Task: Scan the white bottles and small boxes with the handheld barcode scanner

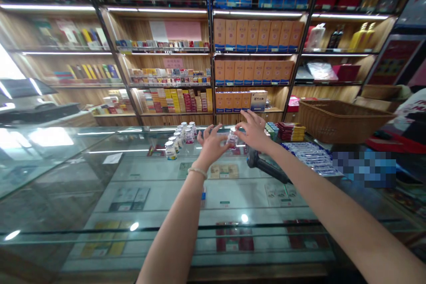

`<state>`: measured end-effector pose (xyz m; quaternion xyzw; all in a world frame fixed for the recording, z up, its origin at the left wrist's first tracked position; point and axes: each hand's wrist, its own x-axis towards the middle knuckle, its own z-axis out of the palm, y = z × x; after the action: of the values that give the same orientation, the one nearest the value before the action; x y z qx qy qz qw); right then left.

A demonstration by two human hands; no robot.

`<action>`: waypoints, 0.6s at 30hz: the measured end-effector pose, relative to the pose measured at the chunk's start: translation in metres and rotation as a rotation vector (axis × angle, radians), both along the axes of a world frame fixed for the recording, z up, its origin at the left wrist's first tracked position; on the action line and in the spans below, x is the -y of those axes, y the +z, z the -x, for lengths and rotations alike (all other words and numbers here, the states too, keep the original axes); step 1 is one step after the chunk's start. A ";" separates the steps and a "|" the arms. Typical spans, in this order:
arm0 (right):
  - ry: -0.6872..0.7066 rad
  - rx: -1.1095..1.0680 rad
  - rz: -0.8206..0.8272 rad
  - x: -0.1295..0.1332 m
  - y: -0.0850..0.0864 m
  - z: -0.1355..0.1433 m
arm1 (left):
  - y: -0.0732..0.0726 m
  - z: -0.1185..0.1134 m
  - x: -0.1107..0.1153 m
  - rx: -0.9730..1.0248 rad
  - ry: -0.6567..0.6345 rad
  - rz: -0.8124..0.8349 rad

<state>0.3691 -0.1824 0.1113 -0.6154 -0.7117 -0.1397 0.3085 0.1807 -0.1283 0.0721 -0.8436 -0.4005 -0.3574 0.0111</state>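
Your right hand (254, 131) pinches a small bottle (232, 139) just left of the scanner (268, 169); your left hand (211, 144) touches it, though you can't tell if that grip is closed. Farther left of the scanner, grouped bottles (171, 151) already stand upright on the glass worktop (149, 182); yours is apart from them.

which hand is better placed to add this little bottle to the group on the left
Left, probably: the left hand is at the little bottle and nearer the grouped bottles than the right hand.
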 end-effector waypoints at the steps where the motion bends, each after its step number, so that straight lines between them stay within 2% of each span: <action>1: 0.008 -0.003 -0.002 -0.003 0.001 0.004 | 0.003 0.005 -0.003 -0.004 0.001 0.004; 7: 0.064 -0.050 -0.009 -0.023 0.002 0.044 | 0.013 0.054 -0.012 -0.073 0.034 -0.077; 13: 0.164 -0.055 0.011 -0.034 -0.013 0.097 | 0.003 0.108 -0.010 -0.142 0.119 -0.124; 18: 0.210 -0.054 0.023 -0.043 -0.025 0.125 | -0.006 0.134 -0.012 -0.172 0.160 -0.135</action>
<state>0.2438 -0.1391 0.0867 -0.5445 -0.7653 -0.0818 0.3332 0.0470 -0.1162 0.0663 -0.8339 -0.4391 -0.3079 0.1305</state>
